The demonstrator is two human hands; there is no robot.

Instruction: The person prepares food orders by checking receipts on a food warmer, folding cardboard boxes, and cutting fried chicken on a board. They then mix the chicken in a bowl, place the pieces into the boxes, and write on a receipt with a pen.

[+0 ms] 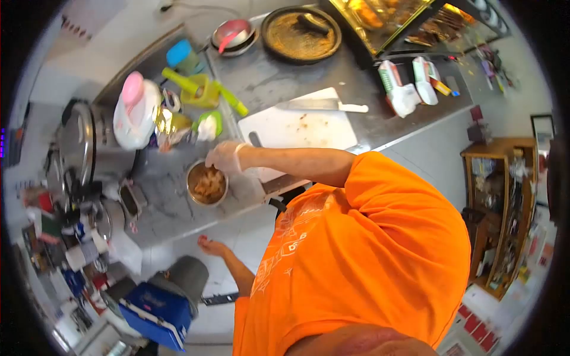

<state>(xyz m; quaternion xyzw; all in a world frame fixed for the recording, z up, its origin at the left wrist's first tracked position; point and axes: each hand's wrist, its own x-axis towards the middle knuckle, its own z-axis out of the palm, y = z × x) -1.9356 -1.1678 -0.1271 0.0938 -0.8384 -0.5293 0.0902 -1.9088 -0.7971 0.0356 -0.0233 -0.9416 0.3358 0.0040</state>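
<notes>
Bowl: the metal bowl [190, 188] rests on the counter [160, 215], left of centre in the frame, with brownish food pieces [209, 186] inside.
Right hand: in a clear glove [234, 156], this hand [221, 155] is at the bowl's upper rim, fingers pointing down toward the food; whether they grip a piece I cannot tell.
Left hand: this bare hand [214, 247] is below the bowl in the frame, beyond the counter edge, palm partly open, a small red thing [202, 238] by its fingertips; whether it is gripped I cannot tell.
Lie: the hands are apart, the bowl between them; the food lies just below and slightly left of the right hand, clearly the nearer. The round bowl shows no long axis.
Board: upper centre, the white cutting board [338, 127] bears a knife [312, 105], blade left, handle right.
</notes>
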